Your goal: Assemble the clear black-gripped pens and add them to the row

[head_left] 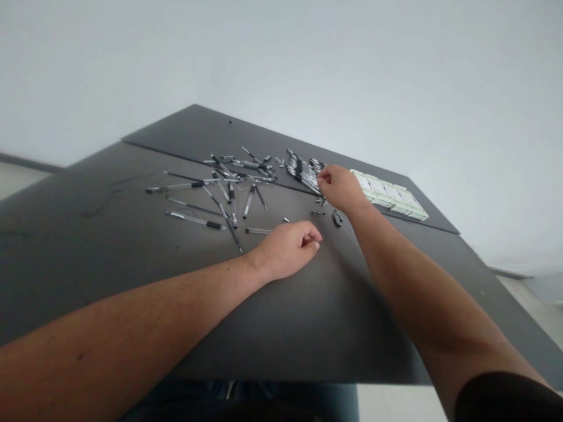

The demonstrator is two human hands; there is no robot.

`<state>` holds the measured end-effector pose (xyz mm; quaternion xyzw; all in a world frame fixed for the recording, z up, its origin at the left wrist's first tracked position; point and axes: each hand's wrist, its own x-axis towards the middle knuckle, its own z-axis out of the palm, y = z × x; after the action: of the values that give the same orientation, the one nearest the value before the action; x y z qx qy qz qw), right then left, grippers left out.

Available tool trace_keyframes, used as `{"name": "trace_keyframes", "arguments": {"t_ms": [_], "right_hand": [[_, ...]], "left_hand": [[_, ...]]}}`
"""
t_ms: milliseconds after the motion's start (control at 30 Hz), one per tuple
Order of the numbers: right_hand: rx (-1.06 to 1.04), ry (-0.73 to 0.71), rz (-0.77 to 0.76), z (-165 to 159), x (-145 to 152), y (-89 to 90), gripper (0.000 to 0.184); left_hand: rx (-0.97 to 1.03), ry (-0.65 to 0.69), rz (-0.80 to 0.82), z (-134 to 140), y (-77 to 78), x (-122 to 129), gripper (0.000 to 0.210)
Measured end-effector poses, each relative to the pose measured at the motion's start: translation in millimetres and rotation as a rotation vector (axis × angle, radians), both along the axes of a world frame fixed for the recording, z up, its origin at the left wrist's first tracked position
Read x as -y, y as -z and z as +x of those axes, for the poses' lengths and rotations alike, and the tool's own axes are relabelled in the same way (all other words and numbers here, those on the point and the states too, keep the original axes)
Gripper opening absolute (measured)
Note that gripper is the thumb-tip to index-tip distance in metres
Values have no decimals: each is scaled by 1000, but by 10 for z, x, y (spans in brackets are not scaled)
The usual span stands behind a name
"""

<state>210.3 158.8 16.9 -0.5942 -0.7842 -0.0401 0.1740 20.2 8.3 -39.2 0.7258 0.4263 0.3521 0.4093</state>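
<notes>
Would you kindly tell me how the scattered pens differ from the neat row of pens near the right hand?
The scattered pens point in many directions, some crossing, while the neat row of pens lies side by side, pointing much the same way. The scattered pens spread over a wide patch; the neat row of pens is compact. Both lie on the dark table and show clear barrels with dark grips.

Tabletop (308, 328): smooth, matt. On it: pens (193, 220), glossy plastic. Behind it: wall (308, 70), smooth, matt. Below its near edge: trousers (338, 401), denim-like cloth.
</notes>
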Motion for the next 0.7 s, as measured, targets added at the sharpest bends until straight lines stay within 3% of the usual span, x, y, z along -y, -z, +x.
{"name": "trace_keyframes", "arguments": {"t_ms": [133,267,433,700], "right_hand": [[-122,36,-19,502,447,-141,28],[-150,155,-20,1045,726,-158,29],[-145,394,3,1616,807,30,32],[39,394,-113,1930,753,218,31]], "left_hand": [[-39,3,18,-8,-24,3,13],[-59,1,16,-16,-31,-1,12],[-89,0,7,-41,-31,4,11],[-135,10,33,-61,-32,7,13]]}}
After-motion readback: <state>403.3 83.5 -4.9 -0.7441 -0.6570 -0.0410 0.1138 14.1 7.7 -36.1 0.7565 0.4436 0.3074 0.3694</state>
